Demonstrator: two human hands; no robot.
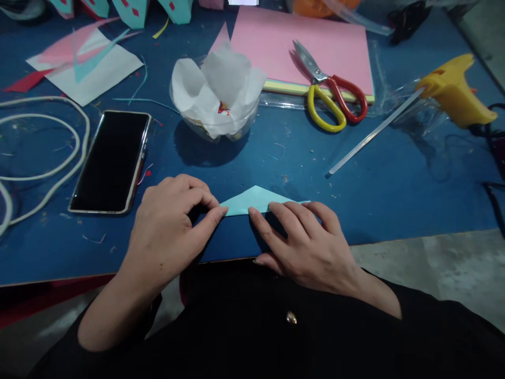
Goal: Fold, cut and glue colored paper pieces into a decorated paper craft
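A folded piece of light turquoise paper (252,200) lies on the blue table near its front edge, a low triangle with its peak pointing away from me. My left hand (173,221) pinches its left corner between thumb and fingers. Spread over the right part of the paper, my right hand (303,237) presses with its fingertips along the near folded edge. Its thumb sits off the paper, close to the table edge. The paper's right tip shows only a little past the fingers.
Beyond the paper stands a clear bowl (221,123) lined with white paper. A phone (112,160) and white cable (84,131) are at left. Scissors (319,79) lie on pink sheets (268,37). A yellow glue gun (450,89) with a glue stick (371,137) is at right.
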